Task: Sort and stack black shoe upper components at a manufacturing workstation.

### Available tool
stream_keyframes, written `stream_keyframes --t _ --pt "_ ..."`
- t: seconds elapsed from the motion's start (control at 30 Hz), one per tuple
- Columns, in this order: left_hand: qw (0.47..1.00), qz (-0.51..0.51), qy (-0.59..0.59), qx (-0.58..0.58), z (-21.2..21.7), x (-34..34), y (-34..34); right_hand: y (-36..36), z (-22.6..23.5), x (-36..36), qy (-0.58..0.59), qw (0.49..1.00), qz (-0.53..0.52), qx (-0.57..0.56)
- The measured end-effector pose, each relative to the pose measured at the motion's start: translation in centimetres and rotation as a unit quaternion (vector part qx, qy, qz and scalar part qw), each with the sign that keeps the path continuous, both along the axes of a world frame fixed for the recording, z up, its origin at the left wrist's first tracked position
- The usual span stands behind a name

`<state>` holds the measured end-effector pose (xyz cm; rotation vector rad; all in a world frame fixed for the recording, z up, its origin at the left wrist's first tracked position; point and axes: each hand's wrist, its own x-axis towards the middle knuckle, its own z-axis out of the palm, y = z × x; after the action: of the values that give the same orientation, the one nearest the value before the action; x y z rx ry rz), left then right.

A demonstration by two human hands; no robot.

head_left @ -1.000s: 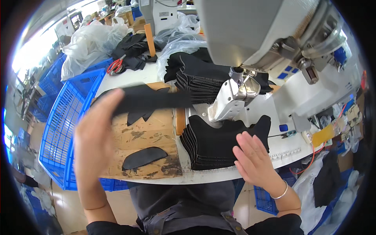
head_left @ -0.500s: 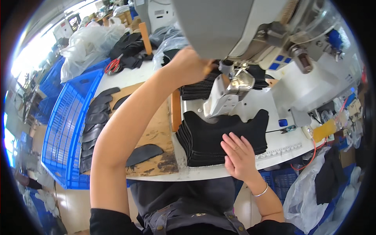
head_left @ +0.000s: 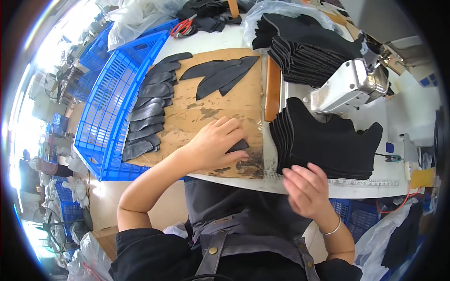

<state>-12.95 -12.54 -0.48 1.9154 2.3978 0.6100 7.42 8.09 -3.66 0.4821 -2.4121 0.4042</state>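
Note:
My left hand (head_left: 216, 144) is over the near part of a stained brown board (head_left: 187, 122), its fingers curled round a small dark curved piece (head_left: 238, 146). The hand covers most of that piece. My right hand (head_left: 307, 191) has its fingers stretched out and holds nothing. It hovers by the near edge of a stack of black cut fabric pieces (head_left: 328, 140). Farther up the board, several dark leaf-shaped pieces (head_left: 225, 77) overlap. Down its left side runs a row of overlapping dark pieces (head_left: 147, 110).
Left of the board stands a blue plastic crate (head_left: 110, 93). Red-handled scissors (head_left: 183, 27) lie at the back. A silver machine arm (head_left: 344, 86) sits between the near stack and a taller black fabric pile (head_left: 304, 58). A ruler strip (head_left: 361, 183) follows the table's front edge.
The view has shifted left. My left hand has come back from the machine to the dark curved piece on the board. My right hand has slid off the black stack toward its near edge.

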Motion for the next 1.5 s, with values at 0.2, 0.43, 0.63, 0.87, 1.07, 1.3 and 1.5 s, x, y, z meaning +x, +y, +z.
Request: stream_keyframes --t 0.2,0.43,0.63,0.87,1.07,1.3,1.5 --pt "0.993 0.032 0.088 0.068 -1.8 1.2 -0.4 -4.0 -0.4 -2.6 -0.073 0.997 0.017 -0.002" --pt "0.980 0.086 0.044 0.174 -1.5 1.3 -0.7 -5.0 0.0 -2.8 -0.120 0.989 0.054 -0.062" --pt "0.809 0.128 -0.512 0.258 4.3 4.7 0.1 -5.1 2.9 -3.8 -0.111 0.859 0.044 -0.497" --pt "0.736 0.046 -0.626 0.254 5.6 5.1 3.9 0.0 5.1 -1.4 -0.225 0.710 0.072 -0.664" --pt "0.804 -0.049 -0.593 0.010 6.7 3.4 10.0 7.4 10.0 -0.8 -0.344 0.842 0.019 -0.415" --pt "0.912 -0.043 -0.399 -0.084 3.5 3.9 15.6 12.1 8.6 -0.7 -0.479 0.804 -0.056 -0.348" --pt "0.941 -0.031 -0.331 -0.070 2.7 4.8 16.4 13.0 6.8 0.4 -0.422 0.847 -0.102 -0.306"
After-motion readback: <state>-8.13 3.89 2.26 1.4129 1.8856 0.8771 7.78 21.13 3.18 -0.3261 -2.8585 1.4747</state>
